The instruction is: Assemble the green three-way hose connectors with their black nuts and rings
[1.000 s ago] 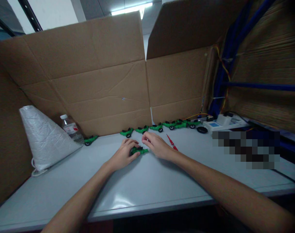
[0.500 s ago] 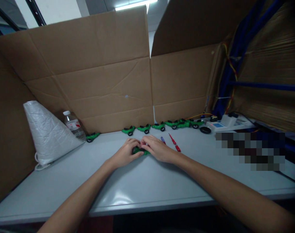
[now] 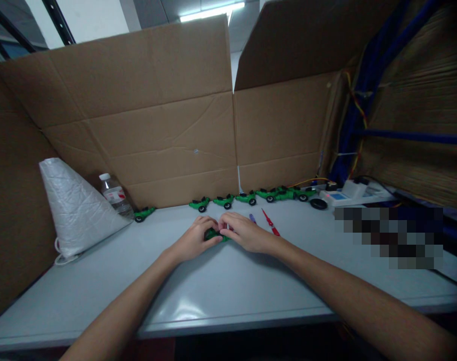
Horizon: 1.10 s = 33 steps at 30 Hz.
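A small green toy car [image 3: 213, 234] with black parts is low over the white table, partly covered by my fingers. My left hand [image 3: 196, 237] is closed around its left side, thumb along the near edge. From the right, my right hand [image 3: 243, 231] has its fingers bent together at the car's top and right end; whether they pinch a small part there cannot be made out. Just right of that hand lie a red pointed tool [image 3: 270, 222], perhaps a screwdriver, and a small blue-purple piece [image 3: 253, 218].
Several similar green cars [image 3: 223, 201] line the back against a cardboard wall [image 3: 156, 140]. A silvery bag [image 3: 72, 210] and water bottle [image 3: 114, 194] stand at the left. At the back right are a black ring [image 3: 318, 204] and a power strip [image 3: 371, 193].
Both hands stay on the green car in nearly the same pose, with only slight finger movement. The whole view has shifted down a little.
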Tool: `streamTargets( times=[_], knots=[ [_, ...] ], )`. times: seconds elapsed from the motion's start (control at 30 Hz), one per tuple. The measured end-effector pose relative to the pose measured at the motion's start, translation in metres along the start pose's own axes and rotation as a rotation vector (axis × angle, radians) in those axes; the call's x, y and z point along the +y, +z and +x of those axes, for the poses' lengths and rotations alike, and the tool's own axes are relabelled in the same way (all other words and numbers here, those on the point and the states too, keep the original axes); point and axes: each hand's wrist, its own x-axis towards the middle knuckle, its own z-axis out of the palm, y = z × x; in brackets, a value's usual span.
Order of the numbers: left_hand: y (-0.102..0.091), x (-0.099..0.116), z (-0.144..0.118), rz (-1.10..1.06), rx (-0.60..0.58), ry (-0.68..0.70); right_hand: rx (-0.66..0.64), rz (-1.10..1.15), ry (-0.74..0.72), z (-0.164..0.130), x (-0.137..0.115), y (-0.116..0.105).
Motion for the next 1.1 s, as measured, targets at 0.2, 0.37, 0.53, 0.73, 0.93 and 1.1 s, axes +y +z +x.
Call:
streamTargets(
  times=[0.2, 0.37, 0.53, 0.73, 0.93, 1.1],
  knots=[
    [0.0006, 0.0, -0.0002, 0.005, 0.003, -0.001, 0.037, -0.086, 0.011, 0.0015, -0.0026, 0.0035],
    [0.0013, 0.0, -0.0007, 0.028, 0.003, -0.012, 0.008, -0.112, -0.011, 0.0013, -0.0048, 0.0006],
    [-0.0015, 0.0036, 0.0002, 0.032, -0.011, -0.011, 0.013, -0.217, 0.036, 0.0016, -0.0092, -0.0024],
    [-0.002, 0.0052, 0.0003, -0.004, 0.002, -0.017, 0.003, -0.19, 0.002, 0.0007, -0.0106, -0.002],
    [-0.0013, 0.0049, 0.0013, -0.055, 0.045, -0.041, 0.014, -0.236, 0.022, 0.0014, -0.0102, 0.0015],
    [-0.0042, 0.0038, 0.0028, -0.113, 0.046, -0.041, 0.0, -0.215, 0.002, 0.001, -0.0089, 0.0005]
  ],
)
